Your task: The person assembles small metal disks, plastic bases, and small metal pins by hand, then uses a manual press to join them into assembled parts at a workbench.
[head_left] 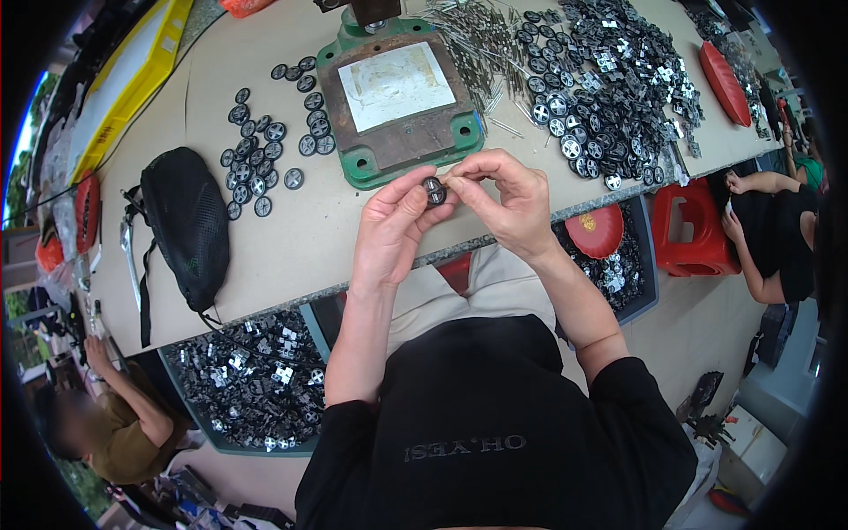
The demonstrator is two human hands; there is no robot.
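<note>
Just in front of the green press base point(360, 164), my left hand point(389, 225) holds a small black toy wheel with a silver spoke pattern point(433, 189) between thumb and fingers. My right hand point(511, 201) is closed in a pinch right beside the wheel, thumb against forefinger. Whatever it grips is too small to make out. Loose wheels point(257, 185) lie in groups left of the press. A heap of thin metal pins point(473, 49) is spread at the press's far right. Beyond my right hand lies a big pile of wheels and small black parts point(579, 124).
A black mesh pouch point(187, 230) lies at the table's left. Bins of black parts stand below the table edge, one left point(265, 453), one right point(652, 265). A red stool point(680, 256) and a red dish point(724, 84) are at right. Other people sit at both sides.
</note>
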